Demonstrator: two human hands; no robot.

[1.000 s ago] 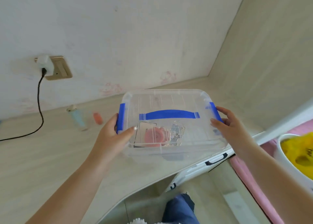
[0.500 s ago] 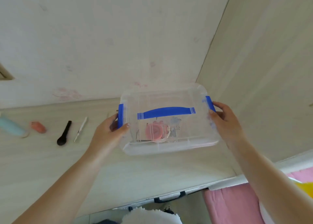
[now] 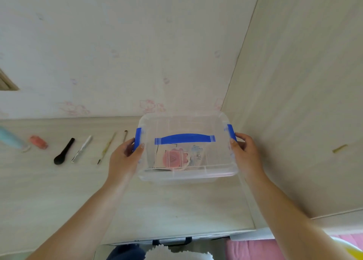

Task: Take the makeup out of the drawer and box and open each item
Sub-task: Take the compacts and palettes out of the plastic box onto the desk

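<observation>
A clear plastic box [image 3: 208,171] with a blue handle and blue side latches sits at the desk's back right corner, lid on. My left hand [image 3: 125,159] grips its left end, thumb by the left latch [image 3: 138,141]. My right hand [image 3: 245,155] grips the right end at the right latch [image 3: 231,132]. Through the lid I see a round pink item [image 3: 173,158] and a small bluish item [image 3: 196,151].
On the desk [image 3: 59,197] to the left lie a light blue tube [image 3: 11,140], a pink item [image 3: 38,142], a black spoon-shaped tool [image 3: 63,151], a white stick [image 3: 82,148] and two thin tools [image 3: 107,148]. A wall panel stands right of the box. A drawer handle [image 3: 171,240] shows below the desk edge.
The box moved from over the desk's front edge to the back right corner. Both hands stayed on its ends. The view swung right, bringing more tools into sight.
</observation>
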